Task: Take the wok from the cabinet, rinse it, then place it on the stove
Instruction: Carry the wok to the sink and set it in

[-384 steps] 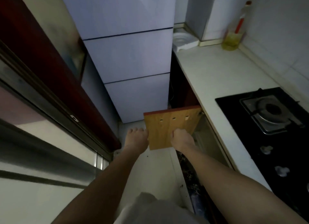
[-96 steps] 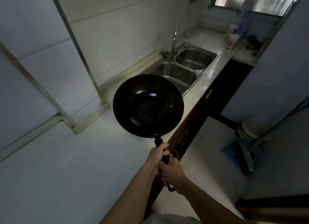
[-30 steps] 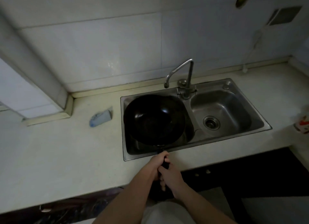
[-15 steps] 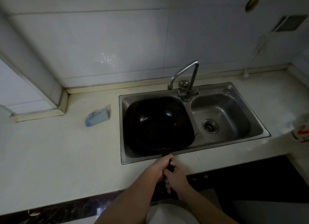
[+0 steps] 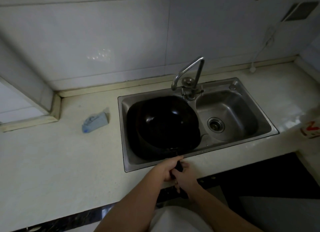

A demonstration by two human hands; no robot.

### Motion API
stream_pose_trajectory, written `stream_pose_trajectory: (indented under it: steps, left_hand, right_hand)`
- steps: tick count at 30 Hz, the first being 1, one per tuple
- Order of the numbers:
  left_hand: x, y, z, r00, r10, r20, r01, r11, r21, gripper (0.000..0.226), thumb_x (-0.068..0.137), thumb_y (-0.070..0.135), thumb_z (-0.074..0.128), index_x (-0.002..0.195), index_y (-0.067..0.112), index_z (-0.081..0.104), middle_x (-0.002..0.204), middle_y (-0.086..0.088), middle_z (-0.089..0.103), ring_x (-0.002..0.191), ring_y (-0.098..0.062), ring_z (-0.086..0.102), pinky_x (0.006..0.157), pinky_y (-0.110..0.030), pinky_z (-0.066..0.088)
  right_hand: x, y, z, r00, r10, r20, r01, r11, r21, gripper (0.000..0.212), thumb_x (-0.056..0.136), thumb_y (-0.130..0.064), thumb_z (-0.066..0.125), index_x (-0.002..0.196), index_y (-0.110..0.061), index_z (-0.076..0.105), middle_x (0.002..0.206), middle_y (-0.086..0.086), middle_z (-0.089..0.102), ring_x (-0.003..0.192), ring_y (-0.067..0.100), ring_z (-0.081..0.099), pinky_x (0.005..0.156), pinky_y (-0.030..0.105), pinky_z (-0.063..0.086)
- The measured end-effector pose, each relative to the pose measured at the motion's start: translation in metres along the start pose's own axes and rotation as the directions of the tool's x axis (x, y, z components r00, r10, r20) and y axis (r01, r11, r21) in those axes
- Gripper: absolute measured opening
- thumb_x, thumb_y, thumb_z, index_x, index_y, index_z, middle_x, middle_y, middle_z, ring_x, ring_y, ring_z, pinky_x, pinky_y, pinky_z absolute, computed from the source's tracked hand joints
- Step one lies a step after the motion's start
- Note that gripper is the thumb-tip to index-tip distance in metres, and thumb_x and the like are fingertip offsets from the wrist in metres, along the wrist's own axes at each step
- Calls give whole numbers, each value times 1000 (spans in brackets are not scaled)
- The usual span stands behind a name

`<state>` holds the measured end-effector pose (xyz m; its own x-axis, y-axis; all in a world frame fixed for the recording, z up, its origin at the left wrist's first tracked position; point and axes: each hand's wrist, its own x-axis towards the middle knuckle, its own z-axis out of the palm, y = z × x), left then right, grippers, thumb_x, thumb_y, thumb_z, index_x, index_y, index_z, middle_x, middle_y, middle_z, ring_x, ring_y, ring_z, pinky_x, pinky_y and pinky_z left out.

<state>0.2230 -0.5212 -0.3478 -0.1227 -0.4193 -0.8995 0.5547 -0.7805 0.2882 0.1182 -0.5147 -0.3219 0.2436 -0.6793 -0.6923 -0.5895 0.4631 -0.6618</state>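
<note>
The black wok (image 5: 163, 126) sits down in the left basin of the steel double sink (image 5: 273, 128), filling most of it, with its mouth facing up. Its dark handle reaches over the sink's front rim toward me. My left hand (image 5: 167, 168) is wrapped around the handle close to the wok. My right hand (image 5: 186, 179) grips the same handle just behind it. The bent metal faucet (image 5: 188, 72) has its spout above the wok's far right rim. No water is running from it.
A crumpled blue-grey cloth (image 5: 95, 122) lies on the pale counter (image 5: 60, 162) left of the sink. The right basin with its drain (image 5: 216, 125) holds nothing. A red-and-white container (image 5: 311, 129) stands at the right edge. A white cord (image 5: 259, 52) hangs down the tiled wall.
The wok has sunk lower into the left basin and both hands have come forward over the sink's front rim. Before that I carried it from the cabinet to the sink.
</note>
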Motion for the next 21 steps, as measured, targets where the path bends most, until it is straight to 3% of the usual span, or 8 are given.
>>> stream_pose_trajectory:
  steps: [3,7,12,15,19,21]
  left_hand:
    - [-2,3,0,1000,-11,20,10,1000,29,43,102,37,55,121,1,70,96,-5,78,79,-16,72,63,-24,58]
    - [1,3,-1,1000,2,4,-3,998,55,44,101,39,55,122,3,71,91,-3,78,59,-13,72,47,-19,51]
    - [5,0,0,998,52,-48,-48,996,79,41,99,38,59,122,5,70,101,-7,78,58,-19,64,42,-19,43]
    - [5,4,-5,992,88,-92,-78,991,105,45,96,42,62,123,6,67,117,-15,73,61,-22,60,42,-24,42]
    - [-4,10,-11,990,69,-122,-56,993,108,34,100,43,56,93,12,70,94,-7,70,64,-19,56,42,-27,37]
    - [-5,11,-13,989,64,-132,-48,991,121,34,100,42,55,84,15,66,86,-7,67,61,-18,54,42,-26,36]
  right_hand:
    - [0,-3,-3,1000,25,18,-25,1000,2,12,95,-16,58,93,-8,65,51,3,59,37,17,52,41,29,42]
    - [-1,-11,-7,997,46,69,-46,999,-12,18,95,-19,57,84,-7,65,45,0,57,37,19,50,41,29,41]
    - [-3,-18,-8,995,49,82,-46,998,-49,18,99,-17,53,89,-7,63,45,-2,57,36,16,50,39,26,41]
    - [-1,-24,-4,993,31,112,-29,1000,-11,17,100,-16,50,95,-8,65,47,1,56,38,18,48,41,29,40]
    - [4,-29,6,991,76,111,-83,994,64,11,99,-18,53,105,-13,61,48,2,55,40,16,47,42,28,39]
    - [6,-29,10,986,114,120,-123,990,68,14,99,-20,53,96,-9,61,47,2,54,38,15,46,41,26,37]
